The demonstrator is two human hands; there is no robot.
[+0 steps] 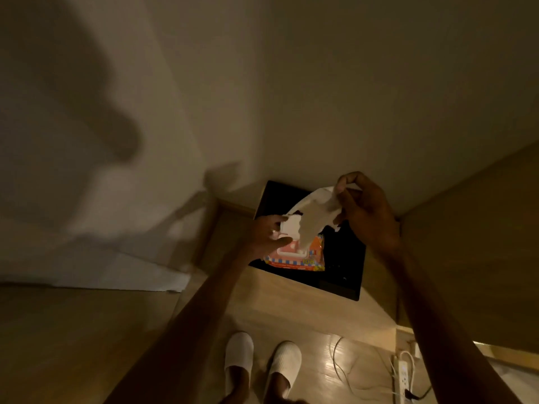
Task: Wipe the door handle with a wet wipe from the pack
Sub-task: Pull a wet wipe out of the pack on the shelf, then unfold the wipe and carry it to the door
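At the bottom of the view stand two white ribbed slippers (262, 365) on the pale wooden floor (315, 316), with a white power strip and thin cables (404, 374) off to the right. Both bare forearms reach forward from here toward a low black square tabletop (347, 258) set against the cream wall (320, 97).

On that dark surface lies the flat pink-and-orange plastic wet-wipe pack (297, 255), its white flip lid (288, 228) raised. The left hand (267, 239) is nearer the pack: it rests on the pack's left end, fingers curled around the lid area and thumb across the front, apparently steadying it.

Just beyond and above, the right hand (366, 211) pinches the top corner of a white crumpled wet wipe (313, 217) between thumb and forefinger, its other fingers loosely bent. The wipe's long axis runs on a slant, from that high right pinch down and leftward to the pack's opening, where its lower end seems to enter the slot (the exact point is blurred, so I cannot tell whether it has come free).

So the coming move likely turns on this line: the pull should go on up and to the right, away from the opening, while the left hand presses the pack down. The door handle is not in view, so wiping has not begun.
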